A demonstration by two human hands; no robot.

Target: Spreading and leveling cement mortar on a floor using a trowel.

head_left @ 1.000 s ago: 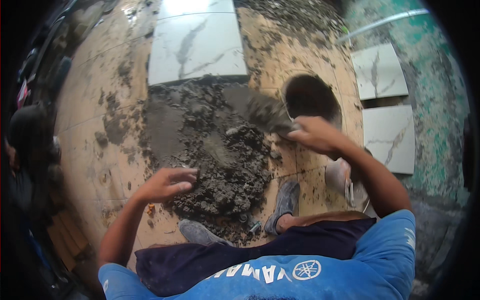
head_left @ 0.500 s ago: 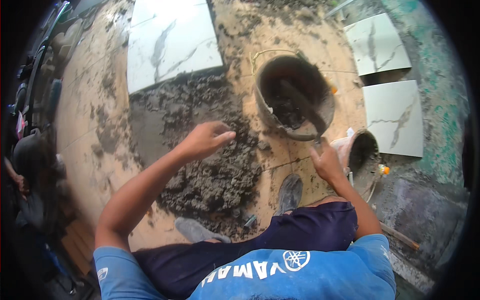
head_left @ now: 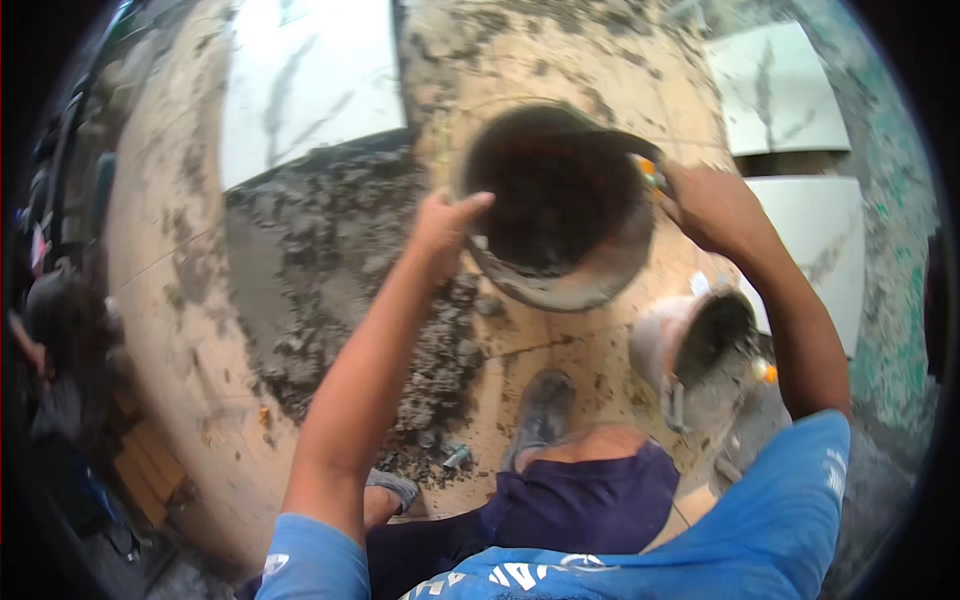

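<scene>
A large dark bucket (head_left: pixel 560 290) holds wet grey mortar (head_left: pixel 545 215). At its left rim is my left hand (head_left: pixel 445 230), thumb over the edge and fingers against the outer wall. My right hand (head_left: pixel 705 205) is closed at the bucket's right rim around a trowel. The trowel's dark, blurred blade (head_left: pixel 590 140) reaches left across the far part of the bucket's mouth; its handle is mostly hidden by my fingers. Left of the bucket, a bed of grey mortar (head_left: pixel 310 270) lies on the floor, lumpy toward me. It borders a white marbled tile (head_left: pixel 315 90).
A smaller mortar-crusted bucket (head_left: pixel 660 345) leans at the right, near my right forearm. Two marbled tiles, one far (head_left: pixel 780 90) and one nearer (head_left: pixel 830 250), lie beyond it. My foot (head_left: pixel 543 410) stands on the tan floor (head_left: pixel 160 310). Someone's hand (head_left: pixel 35 350) shows at the far left.
My left hand has moved right, from above the mortar bed to the bucket's rim. My right hand has swung up and away with the trowel, from the bucket's near edge to its right side.
</scene>
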